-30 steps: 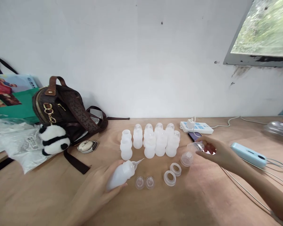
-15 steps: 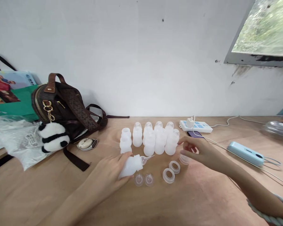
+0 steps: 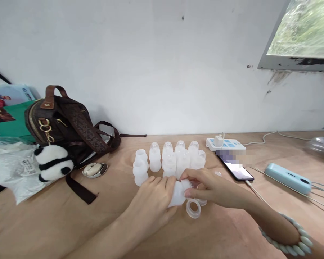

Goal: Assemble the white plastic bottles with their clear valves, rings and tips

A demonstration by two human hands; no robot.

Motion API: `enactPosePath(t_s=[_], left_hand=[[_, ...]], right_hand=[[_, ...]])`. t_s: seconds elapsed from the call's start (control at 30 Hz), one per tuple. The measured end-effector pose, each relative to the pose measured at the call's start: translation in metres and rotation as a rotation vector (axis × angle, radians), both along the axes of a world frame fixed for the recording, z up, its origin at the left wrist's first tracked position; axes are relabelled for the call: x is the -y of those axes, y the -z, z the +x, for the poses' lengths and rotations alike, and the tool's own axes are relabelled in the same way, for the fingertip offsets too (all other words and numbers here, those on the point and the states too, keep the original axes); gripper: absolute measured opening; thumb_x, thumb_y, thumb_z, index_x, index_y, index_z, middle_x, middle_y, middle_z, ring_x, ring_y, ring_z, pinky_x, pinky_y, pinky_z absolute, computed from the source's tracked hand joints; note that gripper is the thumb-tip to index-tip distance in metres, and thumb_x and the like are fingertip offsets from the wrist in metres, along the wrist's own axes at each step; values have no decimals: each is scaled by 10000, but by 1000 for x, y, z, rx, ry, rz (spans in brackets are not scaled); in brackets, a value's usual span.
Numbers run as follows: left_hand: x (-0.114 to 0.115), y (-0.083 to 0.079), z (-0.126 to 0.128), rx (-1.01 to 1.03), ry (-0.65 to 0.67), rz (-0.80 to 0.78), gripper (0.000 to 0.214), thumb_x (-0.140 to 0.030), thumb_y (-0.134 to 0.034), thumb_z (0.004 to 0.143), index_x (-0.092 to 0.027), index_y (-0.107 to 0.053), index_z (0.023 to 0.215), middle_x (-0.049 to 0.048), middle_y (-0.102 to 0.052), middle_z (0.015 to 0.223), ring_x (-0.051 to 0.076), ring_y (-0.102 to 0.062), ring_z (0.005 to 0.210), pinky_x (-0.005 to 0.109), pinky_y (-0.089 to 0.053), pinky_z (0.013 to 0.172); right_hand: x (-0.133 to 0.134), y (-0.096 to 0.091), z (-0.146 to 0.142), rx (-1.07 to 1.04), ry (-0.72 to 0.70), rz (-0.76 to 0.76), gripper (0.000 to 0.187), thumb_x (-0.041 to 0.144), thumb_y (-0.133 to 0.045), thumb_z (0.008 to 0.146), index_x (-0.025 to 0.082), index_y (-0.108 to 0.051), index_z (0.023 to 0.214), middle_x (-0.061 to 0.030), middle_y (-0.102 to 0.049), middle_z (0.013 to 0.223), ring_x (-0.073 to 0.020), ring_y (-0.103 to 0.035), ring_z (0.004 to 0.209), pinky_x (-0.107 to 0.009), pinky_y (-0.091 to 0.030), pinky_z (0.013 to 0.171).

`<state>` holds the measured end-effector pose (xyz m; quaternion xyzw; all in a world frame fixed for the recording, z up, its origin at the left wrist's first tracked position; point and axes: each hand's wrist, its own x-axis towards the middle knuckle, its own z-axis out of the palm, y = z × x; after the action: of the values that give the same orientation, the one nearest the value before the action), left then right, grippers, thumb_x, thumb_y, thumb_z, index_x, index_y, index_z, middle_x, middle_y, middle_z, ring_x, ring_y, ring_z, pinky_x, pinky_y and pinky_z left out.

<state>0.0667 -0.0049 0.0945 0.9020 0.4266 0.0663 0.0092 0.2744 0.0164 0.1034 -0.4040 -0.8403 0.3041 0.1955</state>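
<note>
- White wall behind a wooden bench [image 3: 70, 223].
- Left hand [image 3: 153, 196] clamped round a white bottle [image 3: 178, 192] mid-bench, near the front edge.
- Right hand [image 3: 213, 187] pinches its cap end.
- Best keep the bottle steady while the cap seats squarely.

Brown backpack [image 3: 67, 126] with panda charm [image 3: 52, 162] at left on wooden table [image 3: 43, 223]; power strip [image 3: 226, 144], phone [image 3: 234, 166] and light-blue device [image 3: 287, 177] at right, near the wall

left hand [image 3: 153, 196] curled in a grip, right hand [image 3: 207, 187] pinching — fingertips meeting
</note>
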Motion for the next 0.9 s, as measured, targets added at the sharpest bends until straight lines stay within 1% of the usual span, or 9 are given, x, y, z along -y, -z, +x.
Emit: enactPosePath(t_s=[0.23,0.37,0.47,0.53,0.6,0.7,0.77,0.8,0.9], left_hand=[[1,-10,-5,74,-81,-289,205,-286,-622,874,-174,-617,1046,78,-734,937,303,-679,812,364,-451,672],[-6,-22,-16,347,-130,-613,339,-414,-711,797,-213,-660,1064,24,-709,929,260,-666,824,296,-443,635],[-11,-27,-20,505,-144,-826,353,-421,-749,747,-214,-686,1027,-4,-693,901,223,-653,814,256,-445,622],[-12,-28,-19,522,-161,-801,349,-384,-756,737,-202,-689,1028,-11,-687,869,208,-638,789,249,-432,615],[-10,-28,-16,481,-184,-685,327,-366,-758,736,-197,-697,1009,-15,-676,835,197,-621,755,253,-409,609],[-7,-25,-13,431,-202,-588,316,-376,-778,713,-201,-715,969,-13,-669,810,204,-617,740,270,-400,611],[-6,-23,-14,434,-197,-583,319,-384,-781,712,-209,-715,971,-11,-676,818,210,-624,743,277,-404,614],[-7,-22,-14,439,-191,-589,327,-385,-777,720,-211,-710,988,-10,-680,826,212,-628,748,277,-405,614],[-9,-21,-15,438,-181,-631,348,-374,-761,742,-204,-691,1037,-18,-680,811,209,-636,739,272,-408,605]], right_hand=[[-5,12,-1,-77,-36,-88,258,437,-693,887,191,-640,944,30,-603,728,-113,-529,638,-227,-396,568],[-1,11,-3,-75,-87,114,329,458,-741,853,197,-613,1008,-5,-645,858,-151,-575,751,-254,-445,652],[5,8,-3,-77,-113,268,296,409,-682,908,205,-576,1093,-56,-646,1052,-179,-598,877,-275,-477,705],[8,6,-4,-38,-88,245,438,431,-711,876,212,-531,1210,-77,-639,1138,-190,-607,894,-270,-481,657],[9,4,-5,38,-31,156,525,449,-715,867,212,-497,1282,-75,-664,1112,-196,-618,856,-278,-475,631],[7,3,-5,88,-3,59,240,378,-546,992,213,-582,1162,-22,-689,897,-180,-619,775,-302,-473,679],[5,2,-4,52,-24,31,173,340,-554,990,231,-608,1112,-4,-675,894,-163,-616,769,-288,-474,680],[4,2,-3,18,-34,27,200,336,-618,951,242,-601,1127,-6,-669,961,-156,-616,789,-275,-477,672],[2,2,0,-88,-38,2,541,346,-792,798,278,-523,1263,-27,-616,1182,-164,-614,913,-258,-499,685]])
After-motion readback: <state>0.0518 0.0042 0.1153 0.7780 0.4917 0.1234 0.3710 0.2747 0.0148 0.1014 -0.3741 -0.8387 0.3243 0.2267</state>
